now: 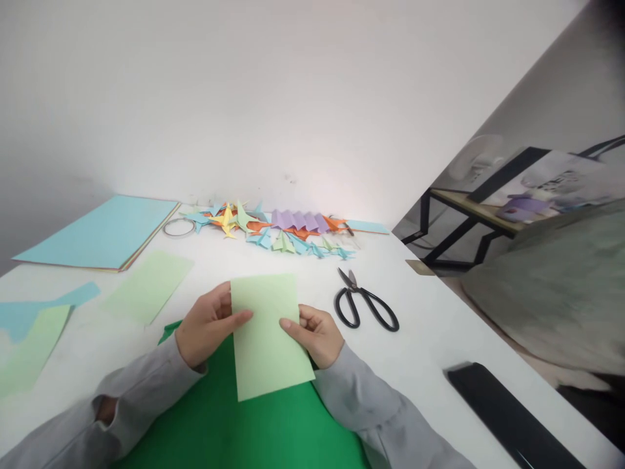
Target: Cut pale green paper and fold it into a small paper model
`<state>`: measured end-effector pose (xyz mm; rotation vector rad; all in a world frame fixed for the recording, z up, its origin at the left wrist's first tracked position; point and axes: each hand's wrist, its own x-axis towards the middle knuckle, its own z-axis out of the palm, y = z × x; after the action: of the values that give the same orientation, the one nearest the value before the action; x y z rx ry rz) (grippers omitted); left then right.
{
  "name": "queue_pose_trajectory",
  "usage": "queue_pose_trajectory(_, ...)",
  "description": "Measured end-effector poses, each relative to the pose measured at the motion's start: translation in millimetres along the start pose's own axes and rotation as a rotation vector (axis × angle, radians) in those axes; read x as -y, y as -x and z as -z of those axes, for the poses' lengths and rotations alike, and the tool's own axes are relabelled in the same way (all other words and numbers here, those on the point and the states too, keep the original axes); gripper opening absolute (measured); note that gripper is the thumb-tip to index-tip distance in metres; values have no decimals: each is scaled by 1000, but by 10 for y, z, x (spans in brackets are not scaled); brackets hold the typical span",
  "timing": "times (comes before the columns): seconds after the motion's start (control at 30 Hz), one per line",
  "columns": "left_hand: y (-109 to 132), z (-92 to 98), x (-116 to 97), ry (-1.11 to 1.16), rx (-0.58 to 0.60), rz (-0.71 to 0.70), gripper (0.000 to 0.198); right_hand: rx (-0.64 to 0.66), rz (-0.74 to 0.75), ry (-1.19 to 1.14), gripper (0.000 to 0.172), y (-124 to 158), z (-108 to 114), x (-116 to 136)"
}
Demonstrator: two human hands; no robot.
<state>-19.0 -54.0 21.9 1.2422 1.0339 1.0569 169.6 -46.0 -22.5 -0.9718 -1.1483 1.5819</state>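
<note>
1. Left hand (209,322): pinching the light-green paper sheet (268,345) at its left edge, thumb on the face, fingers behind.
2. Right hand (317,333): pinching the same sheet at its right edge in like manner. The opposed grip presumably keeps the sheet flat and its face clear to view.
3. Sheet position: raised at the middle of the worktop's (415,365) near edge, over green fabric (219,440).
4. Scissors (355,288): just beyond the right hand, blades slightly parted and directed at the far edge; probably laid there for easy reach. Nearest obstacle on that side.
5. Black flat object (502,410): near right corner; identity not determinable.
6. Left side: loose green sheet (151,286); blue offcut (83,294) at the left edge; coloured paper stack (107,228) in the far left corner.
7. Far edge, against the wall: wire ring (179,227), folded paper figures (239,218), purple pleated paper (300,221); apparently set back to leave working room.
</note>
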Motion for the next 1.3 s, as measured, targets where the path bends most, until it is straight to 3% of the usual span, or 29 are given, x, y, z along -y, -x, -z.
queue_pose_trajectory(0.07, 11, 0, 41, 17, -4, 76, 36, 6, -9, 11, 26, 6, 27, 42)
queue_pose_trajectory(0.27, -43, 86, 138, 137, -261, 175, 30, 5, 8, -21, 24, -23, 83, 99)
queue_pose_trajectory(0.43, -55, 81, 93, 130, -181, 298, 36, 23, -37, 110, 30, -85, 188, 120)
queue_pose_trajectory(0.53, -60, 139, 59, 138, -125, 266, 36, 93, -93, 162, 34, -88, 249, 134)
queue_pose_trajectory(0.7, -55, 152, 83, 12, 110, 287, 31, 199, -194, 345, 37, -37, 233, 149)
queue_pose_trajectory(0.8, -46, 98, 109, 2, 57, 275, 28, 168, -175, 352, 38, -20, 207, 149)
queue_pose_trajectory(1.0, -56, 114, 130, 207, -51, 343, 29, -16, -82, 243, 36, -31, 192, 171)
queue_pose_trajectory(1.17, -50, 128, 129, 233, -32, 298, 28, -119, -19, 199, 35, -58, 211, 198)
queue_pose_trajectory(1.3, -45, 133, 106, 105, 26, 274, 25, -73, 45, 235, 33, -43, 216, 177)
